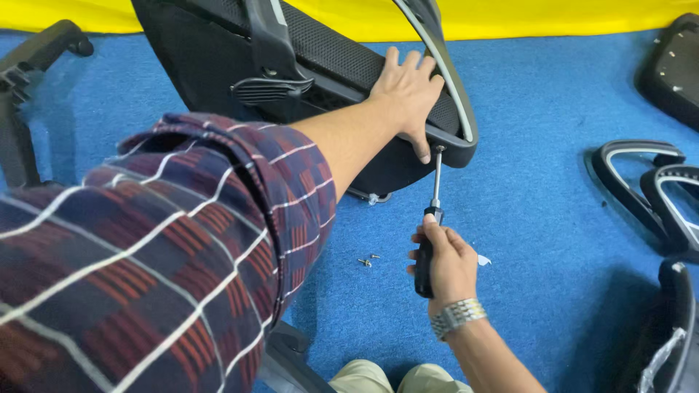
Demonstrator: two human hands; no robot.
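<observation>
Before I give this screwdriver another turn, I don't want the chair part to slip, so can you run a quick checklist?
1. Screwdriver tip up against the underside of the chair armrest: ok.
2. Shaft upright, in line with the hole: ok.
3. Tip seated in a screw head: cannot tell, hidden by the left thumb.
4. Left hand pressing flat on the chair back: ok.
5. Right hand wrapped around the handle: ok.
6. Spare screws lying loose on the blue carpet, close by: ok.
</observation>
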